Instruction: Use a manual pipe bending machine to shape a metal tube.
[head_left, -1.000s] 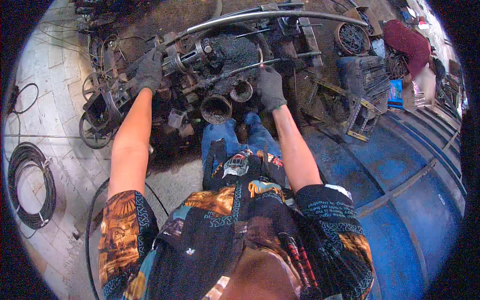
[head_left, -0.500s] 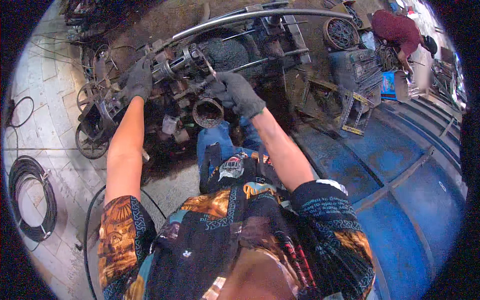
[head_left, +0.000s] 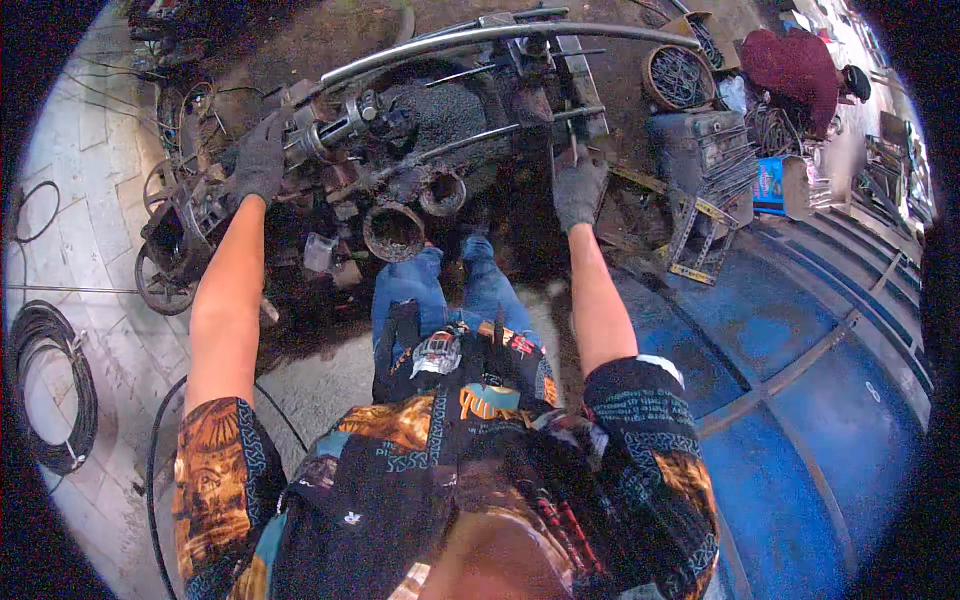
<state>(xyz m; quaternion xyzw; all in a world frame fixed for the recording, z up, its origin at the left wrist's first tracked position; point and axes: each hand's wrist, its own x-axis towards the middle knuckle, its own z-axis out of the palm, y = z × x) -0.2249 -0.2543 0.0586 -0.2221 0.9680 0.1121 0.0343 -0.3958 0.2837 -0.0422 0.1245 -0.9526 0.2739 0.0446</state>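
A dark, greasy metal machine (head_left: 335,130) with a round chuck-like head and long rods lies across in front of me. My left hand (head_left: 262,160), in a dark grey glove, rests on its left part beside the head, fingers stretched forward. At the machine's right end is my right hand (head_left: 580,187), gloved alike, with its fingers curled. A thin stick-like thing seems to come out of its grip, too small to name. Between my hands a tray of dark, wet-looking grit (head_left: 445,112) sits behind a rod. Two round open cans (head_left: 393,232) stand at the near side.
A long bright pipe (head_left: 480,36) spans the far side. Handwheels (head_left: 163,278) and a coiled black cable (head_left: 48,385) are at left. To the right are a basket of metal pieces (head_left: 680,78), a small yellow-edged stand (head_left: 700,240), blue panels (head_left: 790,360) and a bending person in maroon (head_left: 790,75).
My right hand has moved from beside the chuck-like head to the machine's right end, uncovering the second can. My left hand stays on the machine. The person at right has bent differently.
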